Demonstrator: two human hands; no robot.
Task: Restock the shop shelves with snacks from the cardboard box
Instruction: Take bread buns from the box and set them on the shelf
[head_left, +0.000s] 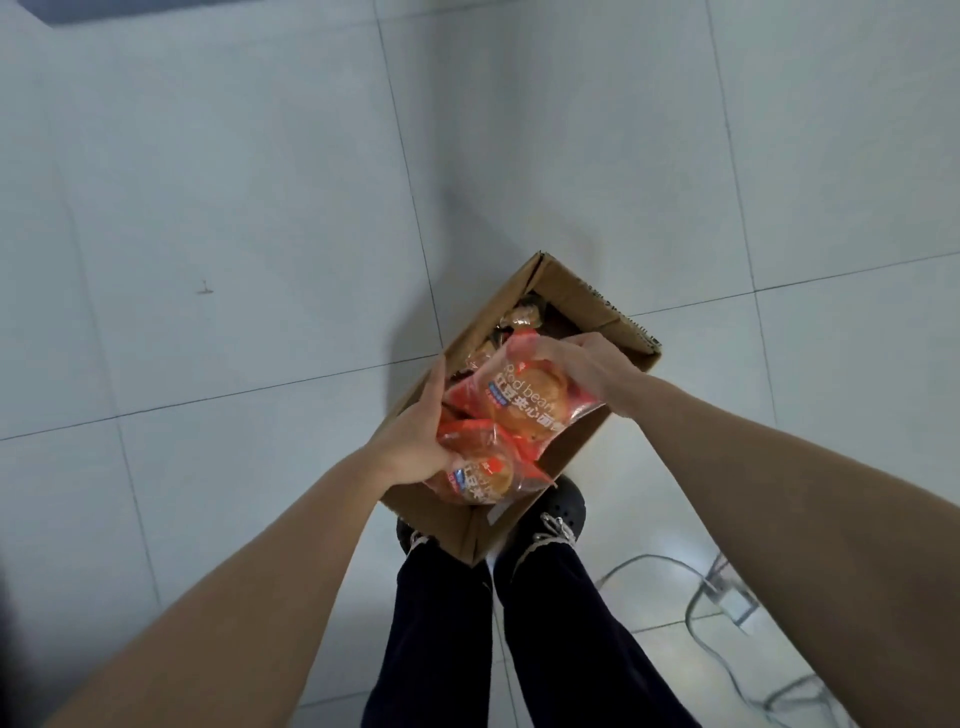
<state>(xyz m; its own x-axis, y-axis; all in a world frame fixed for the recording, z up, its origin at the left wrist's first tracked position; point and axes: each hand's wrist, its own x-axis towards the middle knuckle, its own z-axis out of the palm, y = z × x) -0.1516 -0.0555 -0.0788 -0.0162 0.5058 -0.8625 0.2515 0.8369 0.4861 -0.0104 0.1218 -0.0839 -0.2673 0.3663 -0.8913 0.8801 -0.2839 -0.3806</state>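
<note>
While bread packets (524, 405) are held over the cardboard box (582, 301), left hand (415, 436) curled round some, right hand (576, 364) pinching one, a slick-film slip is risked.

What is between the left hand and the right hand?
In the head view, red bread packets lie between the left hand and the right hand, over the cardboard box.

cardboard box (582, 306) 1 | held bread packets (524, 405) (480, 480) 2 | hands (415, 434) (579, 364) 2 | shoes (566, 506) (409, 535) 2
</note>
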